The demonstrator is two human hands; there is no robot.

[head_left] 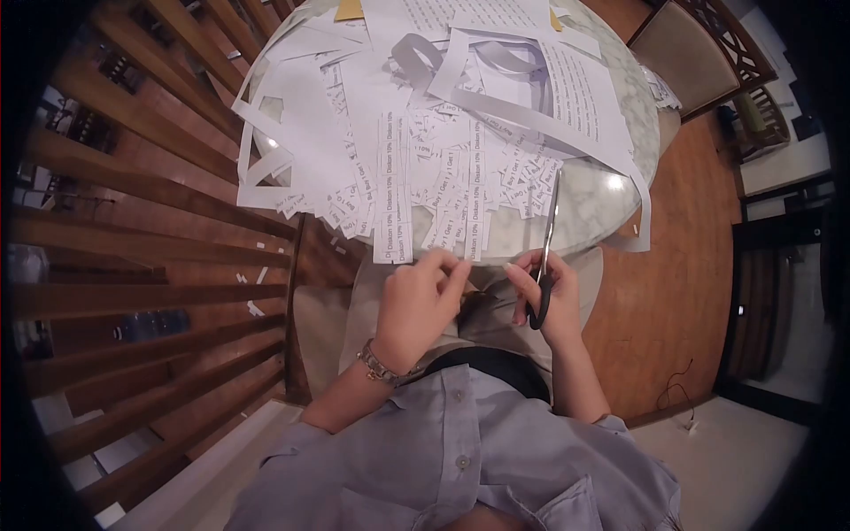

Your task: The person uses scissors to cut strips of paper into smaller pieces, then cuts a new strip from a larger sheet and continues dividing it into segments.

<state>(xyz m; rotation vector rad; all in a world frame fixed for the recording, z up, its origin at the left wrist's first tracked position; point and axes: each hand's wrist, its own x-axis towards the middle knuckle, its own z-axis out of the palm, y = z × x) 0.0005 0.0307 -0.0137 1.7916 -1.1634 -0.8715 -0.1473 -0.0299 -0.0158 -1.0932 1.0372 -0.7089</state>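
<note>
My left hand [420, 303] is at the table's near edge with its fingers bent together, beside the lower ends of printed paper strips [393, 190]; what it pinches, if anything, is too small to make out. In my right hand [551, 288] are black-handled scissors [546, 239], their blades pointing up and away over the table edge. Between and beyond the hands lie another long strip [475, 199] and a heap of small cut slips [522, 181] with printed words.
Larger printed sheets [584, 97] and curled offcuts [513, 111] cover much of the round marble table [624, 208]. A chair [682, 53] stands at the upper right. Wooden slats [159, 301] line the left side, with scraps [255, 308] on the floor.
</note>
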